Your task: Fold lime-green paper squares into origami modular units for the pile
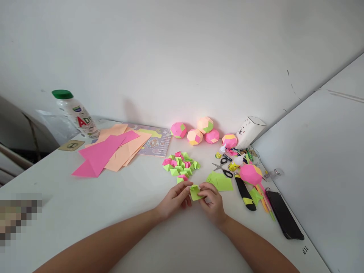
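One white table point(125, 197) carries my work, its far edge against the wall. On the far left, large pink sheets point(99, 155) overlap peach sheets point(135, 149), well apart from my hands. Straight beyond the work area I record a loose pile of folded pieces point(180, 165), green and pink, just past my left hand point(174, 199). Just beyond my right hand point(212, 201) lies a fanned stack of green squares point(222, 182), with scissors point(223, 167) farther off. Between my two hands is the item under inspection: one green paper point(195, 192), held up off the table at the near side of the pile, a small flap turned over along its far edge. Its outline is near square, so I can assign no clear long axis; its sides run roughly near to far, leaning slightly. Neither hand is nearer, for both are in contact: left fingertips drawn together in a narrow pinch at the far left corner, right thumb and fingers closed on the right edge. How firmly either one presses, I cannot tell.
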`<state>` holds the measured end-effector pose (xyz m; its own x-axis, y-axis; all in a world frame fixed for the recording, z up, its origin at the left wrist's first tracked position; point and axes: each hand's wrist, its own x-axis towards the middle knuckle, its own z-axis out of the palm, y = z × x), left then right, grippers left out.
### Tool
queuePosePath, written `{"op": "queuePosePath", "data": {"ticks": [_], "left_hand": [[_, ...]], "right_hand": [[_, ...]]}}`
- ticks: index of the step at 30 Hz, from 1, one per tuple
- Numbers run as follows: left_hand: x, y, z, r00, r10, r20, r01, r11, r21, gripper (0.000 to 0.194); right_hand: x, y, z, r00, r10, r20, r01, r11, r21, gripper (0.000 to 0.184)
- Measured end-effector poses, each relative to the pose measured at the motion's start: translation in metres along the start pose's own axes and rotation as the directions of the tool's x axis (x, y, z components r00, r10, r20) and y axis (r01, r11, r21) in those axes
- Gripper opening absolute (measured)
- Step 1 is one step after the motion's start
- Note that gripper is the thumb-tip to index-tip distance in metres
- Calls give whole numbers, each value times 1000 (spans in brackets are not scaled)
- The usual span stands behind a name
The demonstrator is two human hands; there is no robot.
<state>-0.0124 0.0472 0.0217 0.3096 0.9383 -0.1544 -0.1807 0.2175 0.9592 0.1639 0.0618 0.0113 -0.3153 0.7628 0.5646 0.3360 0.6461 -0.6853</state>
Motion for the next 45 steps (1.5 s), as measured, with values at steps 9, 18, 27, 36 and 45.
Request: {"op": "queuePosePath", "data": {"ticks": [9,18,27,36,45], "left_hand": [[3,-12,0,997,42,57,-41,999,-17,47],[3,-9,0,996,32,78,-33,999,11,39],[3,-6,2,999,6,39,-1,994,-109,38],[5,-8,0,1000,18,-20,-19,998,-63,37],[2,-9,-1,998,45,35,-47,996,71,36]], "right_hand": [[0,4,0,988,-66,138,69,997,-18,31],[-1,6,0,984,-121,132,123,992,-5,55],[-2,5,2,975,-178,135,180,984,3,57],[-1,5,0,963,-159,218,127,980,153,27],[6,-2,-2,980,-80,184,50,986,162,15]]}}
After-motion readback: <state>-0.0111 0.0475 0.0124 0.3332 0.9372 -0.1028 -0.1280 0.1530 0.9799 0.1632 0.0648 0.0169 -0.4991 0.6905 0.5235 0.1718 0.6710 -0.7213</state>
